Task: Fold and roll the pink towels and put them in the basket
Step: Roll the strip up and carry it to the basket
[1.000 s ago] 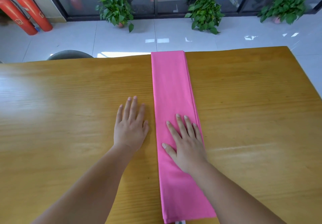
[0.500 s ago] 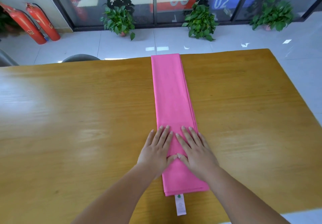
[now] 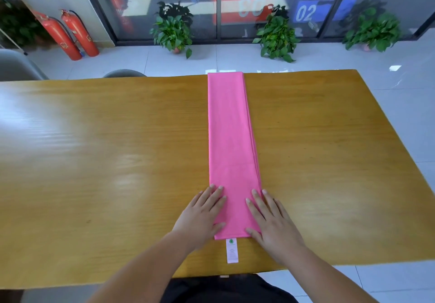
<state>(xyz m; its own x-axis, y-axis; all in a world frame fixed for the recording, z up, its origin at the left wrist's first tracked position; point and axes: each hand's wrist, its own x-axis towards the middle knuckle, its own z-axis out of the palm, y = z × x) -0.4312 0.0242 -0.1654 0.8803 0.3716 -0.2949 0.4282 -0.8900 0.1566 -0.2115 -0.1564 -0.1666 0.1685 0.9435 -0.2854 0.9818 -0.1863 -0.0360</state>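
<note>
A pink towel (image 3: 231, 142), folded into one long narrow strip, lies across the wooden table (image 3: 106, 161) from the far edge to near the front edge. A white care label (image 3: 232, 251) sticks out of its near end. My left hand (image 3: 202, 215) lies flat with straight fingers on the towel's near left edge, partly on the table. My right hand (image 3: 270, 220) lies flat on the near right edge in the same way. Neither hand grips the cloth. No basket is in view.
Grey chair backs (image 3: 124, 73) stand beyond the table's far left edge. Past the table is a tiled floor with three potted plants (image 3: 174, 32), two red fire extinguishers (image 3: 70, 34) and glass doors. The table's front edge runs just below my wrists.
Both hands slid down the strip toward its near end and then spread apart to its two side edges. The view has tilted, so the towel's near end and label now show.
</note>
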